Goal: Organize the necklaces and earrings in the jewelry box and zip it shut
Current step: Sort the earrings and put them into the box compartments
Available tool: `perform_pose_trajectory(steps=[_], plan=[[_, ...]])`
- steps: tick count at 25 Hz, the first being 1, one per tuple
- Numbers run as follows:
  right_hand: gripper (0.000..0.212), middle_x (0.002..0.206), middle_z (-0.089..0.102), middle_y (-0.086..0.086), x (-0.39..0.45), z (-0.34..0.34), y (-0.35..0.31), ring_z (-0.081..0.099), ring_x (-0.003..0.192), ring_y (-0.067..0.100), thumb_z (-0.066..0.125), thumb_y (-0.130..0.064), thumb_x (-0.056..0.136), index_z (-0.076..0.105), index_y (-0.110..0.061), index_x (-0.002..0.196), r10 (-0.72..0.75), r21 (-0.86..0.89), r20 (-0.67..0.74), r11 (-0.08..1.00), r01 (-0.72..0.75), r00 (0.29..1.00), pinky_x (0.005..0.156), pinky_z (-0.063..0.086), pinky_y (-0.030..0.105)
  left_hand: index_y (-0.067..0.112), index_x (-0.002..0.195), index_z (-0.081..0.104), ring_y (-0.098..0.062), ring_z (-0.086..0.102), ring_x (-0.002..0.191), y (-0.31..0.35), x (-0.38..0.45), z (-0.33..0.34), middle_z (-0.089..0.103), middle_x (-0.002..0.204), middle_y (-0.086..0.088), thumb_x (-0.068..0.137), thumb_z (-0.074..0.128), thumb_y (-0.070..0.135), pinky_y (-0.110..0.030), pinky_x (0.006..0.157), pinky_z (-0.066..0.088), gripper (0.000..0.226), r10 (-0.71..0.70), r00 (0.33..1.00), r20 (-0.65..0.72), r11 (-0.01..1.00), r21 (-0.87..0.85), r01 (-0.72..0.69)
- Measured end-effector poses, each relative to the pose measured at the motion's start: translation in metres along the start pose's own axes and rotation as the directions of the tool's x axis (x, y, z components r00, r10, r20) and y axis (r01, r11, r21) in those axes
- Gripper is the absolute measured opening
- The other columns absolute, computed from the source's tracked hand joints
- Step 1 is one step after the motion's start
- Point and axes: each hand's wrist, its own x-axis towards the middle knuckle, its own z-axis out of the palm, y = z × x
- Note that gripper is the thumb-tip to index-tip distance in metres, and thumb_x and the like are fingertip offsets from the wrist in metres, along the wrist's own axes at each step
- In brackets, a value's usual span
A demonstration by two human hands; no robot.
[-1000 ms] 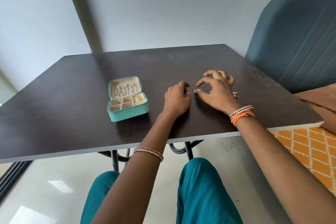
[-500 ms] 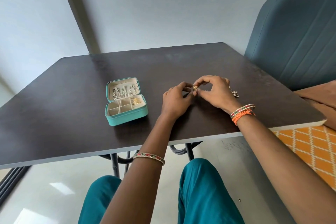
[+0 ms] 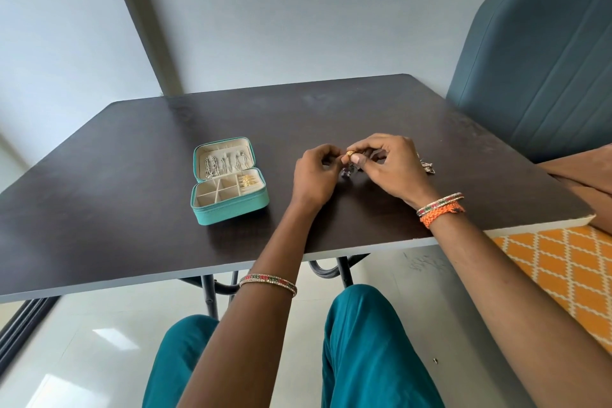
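A teal jewelry box (image 3: 231, 207) lies open on the dark table (image 3: 132, 209), left of my hands. Silver necklaces (image 3: 225, 162) hang inside its lid, and gold earrings (image 3: 247, 181) sit in a rear right compartment. My right hand (image 3: 384, 166) pinches a small gold earring (image 3: 351, 153) between thumb and forefinger, just above the tabletop. My left hand (image 3: 314, 172) meets it, fingertips touching the same earring. A small dark piece (image 3: 347, 172) hangs or lies just under the earring. Another small silver jewelry piece (image 3: 428, 166) rests on the table behind my right hand.
A blue-grey upholstered chair (image 3: 536, 60) stands at the table's right far corner. An orange patterned cushion (image 3: 569, 268) lies right of the table's near edge. My knees in teal trousers are under the table.
My right hand lifted the gold earring off the table. My left hand rose and closed in until its fingertips touch the earring too.
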Motion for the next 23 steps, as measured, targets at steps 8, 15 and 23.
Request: perform_pose_trajectory(steps=[8, 15, 23], plan=[[0.013, 0.082, 0.064, -0.009, -0.002, -0.004, -0.002, 0.059, 0.079, 0.006, 0.068, -0.003, 0.081, 0.066, -0.017, 0.081, 0.100, 0.220, 0.026, 0.970, -0.103, 0.995, 0.077, 0.047, 0.017, 0.020, 0.101, 0.068, -0.009, 0.059, 0.104, 0.001, -0.001, -0.001, 0.064, 0.097, 0.012, 0.087, 0.066, 0.021, -0.029, 0.094, 0.043, 0.015, 0.040, 0.994, 0.099, 0.998, 0.043, -0.045], [0.018, 0.078, 0.064, 0.005, -0.001, -0.003, -0.005, 0.050, 0.059, 0.000, 0.053, -0.005, 0.094, 0.063, -0.015, 0.083, 0.234, 0.420, 0.207, 0.856, -0.302, 0.950, 0.052, 0.039, 0.014, 0.013, 0.084, 0.071, -0.005, 0.058, 0.068, 0.004, -0.004, -0.003, 0.068, 0.077, 0.004, 0.087, 0.066, 0.026, -0.028, 0.070, 0.048, 0.014, 0.016, 0.998, 0.061, 1.000, -0.005, -0.016], [0.023, 0.087, 0.063, -0.002, 0.001, 0.000, 0.004, 0.054, 0.076, 0.009, 0.046, -0.011, 0.099, 0.062, -0.017, 0.083, 0.359, 0.462, 0.207, 0.784, -0.415, 0.910, 0.052, 0.046, 0.017, 0.016, 0.080, 0.071, -0.007, 0.061, 0.078, 0.004, -0.005, -0.002, 0.069, 0.080, 0.005, 0.088, 0.064, 0.025, -0.020, 0.073, 0.045, 0.014, 0.064, 0.997, 0.043, 0.994, 0.088, -0.068]])
